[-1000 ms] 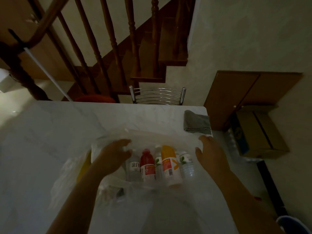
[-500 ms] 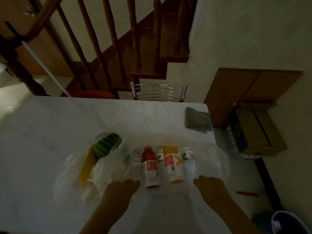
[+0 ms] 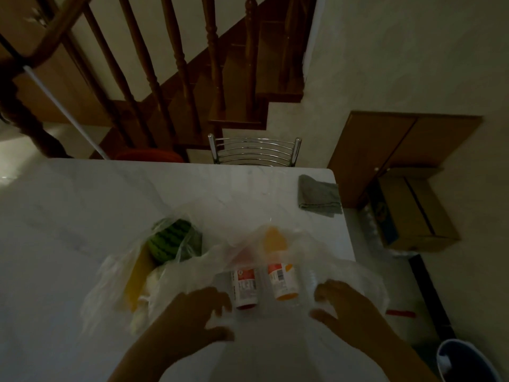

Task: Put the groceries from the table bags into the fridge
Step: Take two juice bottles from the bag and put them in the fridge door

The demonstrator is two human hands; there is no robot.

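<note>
A clear plastic bag [image 3: 344,260] lies on the white marble table [image 3: 110,194] with bottles inside. A red drink bottle [image 3: 245,285] and an orange drink bottle [image 3: 282,279] show through the film; the others are blurred by it. My left hand [image 3: 198,312] grips the bag's near edge left of the red bottle. My right hand [image 3: 344,301] pinches the plastic just right of the orange bottle. A second clear bag [image 3: 110,279] at the left holds a small watermelon [image 3: 169,239] and a yellow item [image 3: 135,282].
A folded grey cloth [image 3: 319,195] lies at the table's far right corner. A metal chair [image 3: 254,150] and a red stool [image 3: 148,155] stand behind the table, below a wooden staircase. On the floor to the right are a cardboard box [image 3: 413,213] and a blue bin [image 3: 465,362].
Both hands came back from the bag's far side to its near edge. The plastic now lies over the bottle tops, and the watermelon has come into sight.
</note>
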